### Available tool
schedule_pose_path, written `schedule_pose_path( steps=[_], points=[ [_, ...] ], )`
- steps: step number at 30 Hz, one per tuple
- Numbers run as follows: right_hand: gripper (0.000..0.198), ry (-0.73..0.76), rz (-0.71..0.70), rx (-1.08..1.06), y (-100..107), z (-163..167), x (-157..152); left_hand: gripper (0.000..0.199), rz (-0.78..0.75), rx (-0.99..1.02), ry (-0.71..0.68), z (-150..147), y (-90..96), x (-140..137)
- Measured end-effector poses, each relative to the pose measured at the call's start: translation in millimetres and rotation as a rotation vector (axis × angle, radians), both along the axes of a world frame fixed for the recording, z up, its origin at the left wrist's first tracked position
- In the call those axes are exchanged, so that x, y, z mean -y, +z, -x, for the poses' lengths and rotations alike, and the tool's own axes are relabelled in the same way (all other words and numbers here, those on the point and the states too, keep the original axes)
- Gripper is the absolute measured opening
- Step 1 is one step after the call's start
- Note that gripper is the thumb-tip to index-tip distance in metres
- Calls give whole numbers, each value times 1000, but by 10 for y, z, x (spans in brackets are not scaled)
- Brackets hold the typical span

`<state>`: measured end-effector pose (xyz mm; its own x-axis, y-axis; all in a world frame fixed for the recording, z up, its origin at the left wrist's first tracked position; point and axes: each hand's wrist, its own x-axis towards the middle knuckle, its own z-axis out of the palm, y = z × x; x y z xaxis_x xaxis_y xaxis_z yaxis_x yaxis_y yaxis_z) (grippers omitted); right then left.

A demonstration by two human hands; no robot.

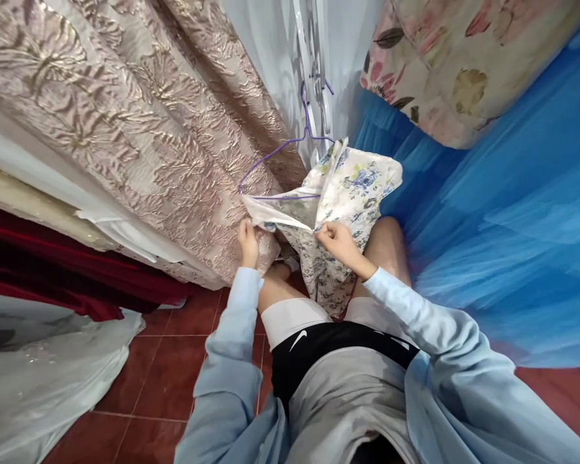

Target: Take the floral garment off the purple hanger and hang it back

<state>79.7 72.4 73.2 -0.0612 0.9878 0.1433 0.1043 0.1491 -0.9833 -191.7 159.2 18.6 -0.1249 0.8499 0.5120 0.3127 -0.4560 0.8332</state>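
A white garment with blue floral print (362,183) hangs in front of me, partly on a purple wire hanger (275,153). The hanger's left shoulder shows bare wire, while its right shoulder goes under the cloth. My left hand (248,243) is closed at the garment's left edge, just below the hanger's left end. At the middle of the neckline, my right hand (337,243) pinches the garment's edge between thumb and fingers. The cloth between my hands is stretched in a slanting line. Its lower part drops between my knees.
Pink-gold brocade fabric (164,129) hangs close on the left, with dark red cloth (67,264) beyond it. Blue tulle (512,212) and a floral cloth (444,71) hang on the right. A white metal stand (312,58) rises behind the hanger. The floor (159,380) is red tile.
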Motion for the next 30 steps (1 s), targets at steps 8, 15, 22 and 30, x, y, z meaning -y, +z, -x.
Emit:
schedule_pose_path(
  steps=[8,15,22,30],
  points=[
    [23,-14,159,71,-627,-475,293,58,162,63,122,-296,-364,802],
    [64,147,43,165,-335,-388,550,32,5,-212,-122,-955,499,1069],
    [20,382,-151,247,307,-340,603,32,79,-143,-360,-1345,740,1191],
    [18,59,-356,315,523,-1247,531,50,550,-82,-705,-897,433,1298]
  ],
)
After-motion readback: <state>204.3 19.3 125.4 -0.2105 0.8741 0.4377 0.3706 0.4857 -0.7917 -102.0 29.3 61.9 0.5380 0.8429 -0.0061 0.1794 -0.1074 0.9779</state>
